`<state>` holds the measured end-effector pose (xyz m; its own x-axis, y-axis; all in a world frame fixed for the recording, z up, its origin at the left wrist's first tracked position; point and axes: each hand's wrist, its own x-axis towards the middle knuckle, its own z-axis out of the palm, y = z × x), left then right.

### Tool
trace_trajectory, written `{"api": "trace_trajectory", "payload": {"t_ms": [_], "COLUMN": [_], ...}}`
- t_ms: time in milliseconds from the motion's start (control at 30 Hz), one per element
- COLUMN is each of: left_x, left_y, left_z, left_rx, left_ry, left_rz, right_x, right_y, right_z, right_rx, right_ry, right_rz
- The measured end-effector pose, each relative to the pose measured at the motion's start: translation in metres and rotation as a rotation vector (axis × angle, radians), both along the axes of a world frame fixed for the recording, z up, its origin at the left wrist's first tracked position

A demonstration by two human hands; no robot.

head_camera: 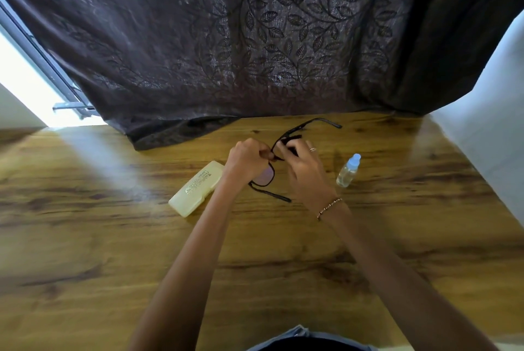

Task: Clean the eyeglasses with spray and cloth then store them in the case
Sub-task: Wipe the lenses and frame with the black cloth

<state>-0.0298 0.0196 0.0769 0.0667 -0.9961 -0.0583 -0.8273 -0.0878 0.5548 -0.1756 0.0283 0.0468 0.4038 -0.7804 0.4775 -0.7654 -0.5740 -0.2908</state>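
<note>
Head view: both hands meet over the wooden table, holding black eyeglasses with temples unfolded. Left hand pinched closed on the frame near the bridge. Right hand curled on the far lens with a dark cloth under the fingers; ring and bracelet visible. Near lens hangs below the left hand, just above the table. Pale yellow case lies closed left of the eyeglasses, near. Spray bottle stands right of the eyeglasses, apart, cap on. Dark leaf-pattern curtain behind the eyeglasses, draping onto the table's far edge.
</note>
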Motion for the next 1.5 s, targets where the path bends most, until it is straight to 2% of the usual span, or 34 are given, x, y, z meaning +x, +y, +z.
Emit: {"api": "trace_trajectory", "payload": {"t_ms": [100,267,433,600,767,900,1033,1067,1133,1233,1300,1400,1500], "left_x": [0.003,-0.002,0.008,0.003,0.011,0.007,0.011,0.015,0.023,0.034,0.039,0.043,0.047], "left_y": [-0.001,-0.001,-0.001,0.003,0.004,0.005,0.005,0.004,0.0,0.0,0.002,0.004,0.003], "left_z": [0.003,0.005,0.009,0.012,0.012,0.009,0.004,0.002,-0.001,-0.008,-0.011,-0.014,-0.015], "left_rx": [0.004,0.022,0.029,0.043,0.032,0.051,0.063,0.083,0.134,0.135,0.106,0.06,0.039], "left_ry": [0.011,-0.005,0.045,-0.016,0.029,-0.036,0.068,0.103,0.18,0.374,0.454,0.489,0.532], "left_rz": [0.012,0.034,0.021,-0.002,0.072,0.043,0.044,0.075,0.156,0.271,0.335,0.431,0.509], "right_x": [-0.004,0.004,-0.002,0.01,0.007,0.018,0.008,0.006,0.002,-0.002,-0.007,-0.014,-0.015], "right_y": [-0.004,0.008,-0.002,0.005,-0.002,0.003,-0.011,-0.012,-0.008,0.001,0.006,0.011,0.013], "right_z": [0.002,-0.002,0.0,-0.002,-0.003,-0.006,-0.003,-0.004,-0.004,-0.005,-0.009,-0.011,-0.011], "right_rx": [-0.016,-0.001,0.019,0.031,0.027,0.098,0.115,0.144,0.302,0.768,1.001,1.182,1.229], "right_ry": [-0.005,-0.044,-0.065,-0.084,-0.111,-0.142,-0.179,-0.231,-0.468,-0.944,-1.155,-1.333,-1.323], "right_rz": [-0.111,0.03,-0.086,0.036,-0.086,0.039,-0.06,-0.071,-0.07,-0.088,-0.074,0.059,0.202]}}
